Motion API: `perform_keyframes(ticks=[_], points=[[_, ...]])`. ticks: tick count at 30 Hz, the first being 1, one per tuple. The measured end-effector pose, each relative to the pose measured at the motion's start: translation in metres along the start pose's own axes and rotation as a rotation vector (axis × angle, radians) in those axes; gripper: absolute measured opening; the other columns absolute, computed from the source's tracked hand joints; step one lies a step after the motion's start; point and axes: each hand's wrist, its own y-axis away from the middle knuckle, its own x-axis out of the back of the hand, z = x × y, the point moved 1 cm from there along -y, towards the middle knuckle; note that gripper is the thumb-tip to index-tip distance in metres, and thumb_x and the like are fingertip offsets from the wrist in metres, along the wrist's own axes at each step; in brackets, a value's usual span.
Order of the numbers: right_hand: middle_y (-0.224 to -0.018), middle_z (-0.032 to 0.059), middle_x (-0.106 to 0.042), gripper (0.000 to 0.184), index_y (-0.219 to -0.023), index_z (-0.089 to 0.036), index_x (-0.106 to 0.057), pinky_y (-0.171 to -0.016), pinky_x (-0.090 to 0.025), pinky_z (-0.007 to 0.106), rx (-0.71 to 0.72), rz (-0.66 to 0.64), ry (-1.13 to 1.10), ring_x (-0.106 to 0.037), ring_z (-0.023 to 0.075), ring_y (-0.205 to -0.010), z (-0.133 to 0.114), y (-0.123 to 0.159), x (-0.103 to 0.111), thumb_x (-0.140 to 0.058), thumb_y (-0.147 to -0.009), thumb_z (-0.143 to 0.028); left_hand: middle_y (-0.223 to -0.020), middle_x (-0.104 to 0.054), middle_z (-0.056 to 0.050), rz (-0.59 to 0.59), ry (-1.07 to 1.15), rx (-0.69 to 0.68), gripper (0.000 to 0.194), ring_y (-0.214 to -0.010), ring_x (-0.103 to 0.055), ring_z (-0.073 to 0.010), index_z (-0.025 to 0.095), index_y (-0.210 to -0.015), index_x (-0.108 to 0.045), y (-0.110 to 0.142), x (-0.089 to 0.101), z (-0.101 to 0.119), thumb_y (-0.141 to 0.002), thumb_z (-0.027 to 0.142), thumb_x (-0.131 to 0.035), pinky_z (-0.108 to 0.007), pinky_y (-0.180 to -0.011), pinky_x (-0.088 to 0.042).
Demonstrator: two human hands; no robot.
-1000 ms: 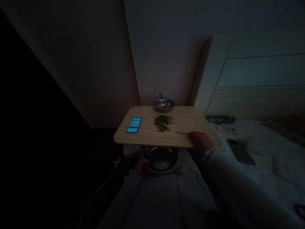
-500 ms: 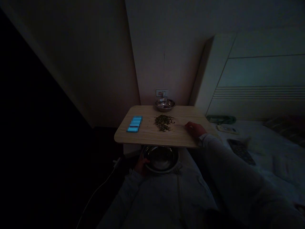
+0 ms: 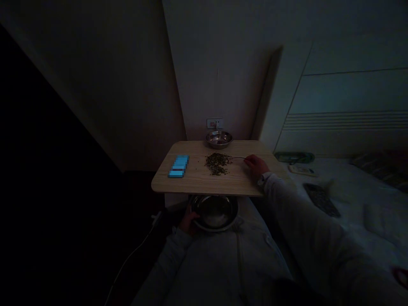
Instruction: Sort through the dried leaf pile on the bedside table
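In the dim head view, a heap of small dark green pellets or beans (image 3: 217,163) lies spread on a light wooden tabletop (image 3: 178,185). My right hand (image 3: 256,165) is closed on a thin utensil with a curved handle (image 3: 238,157). The utensil's far end meets the right side of the heap, so its head cannot be made out. Below the table's front edge, my left hand (image 3: 190,221) grips the left rim of a large metal bowl (image 3: 215,229) at my lap. Shadow hides most of the bowl's inside.
A smaller metal bowl (image 3: 219,140) stands at the table's back edge, below a wall socket (image 3: 215,123). A phone with a blurred blue screen (image 3: 179,166) lies at the left. On the bed to the right are a green object (image 3: 295,157) and a pale remote-like thing (image 3: 302,171).
My right hand has moved slightly up and left, and the utensil's handle shows more clearly at the heap. The left hand keeps its grip on the bowl. The view has shifted slightly.
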Motion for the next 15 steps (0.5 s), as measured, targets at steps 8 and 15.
perform_keyframes(ticks=[8, 15], points=[[-0.082, 0.0036, -0.069, 0.011, -0.08, -0.02, -0.063, -0.082, -0.049, 0.036, 0.076, -0.108, -0.165, -0.062, 0.0171, -0.079, -0.014, 0.019, -0.032, -0.06, -0.072, -0.028, -0.078, -0.071, 0.0, -0.022, 0.002, -0.065, 0.059, -0.086, -0.064, -0.0262, 0.025, -0.101, -0.065, -0.005, 0.002, -0.007, -0.046, 0.007, -0.058, -0.039, -0.08, -0.046], [-0.085, 0.004, -0.07, 0.013, -0.084, -0.02, -0.065, -0.08, -0.049, 0.035, 0.132, -0.126, -0.128, -0.062, 0.0174, -0.08, -0.024, 0.024, -0.055, -0.057, -0.076, -0.027, -0.068, -0.069, 0.001, 0.001, -0.031, -0.037, 0.056, -0.086, -0.065, -0.0272, 0.023, -0.097, -0.066, -0.003, -0.005, -0.005, -0.044, 0.008, -0.059, -0.038, -0.079, -0.046]])
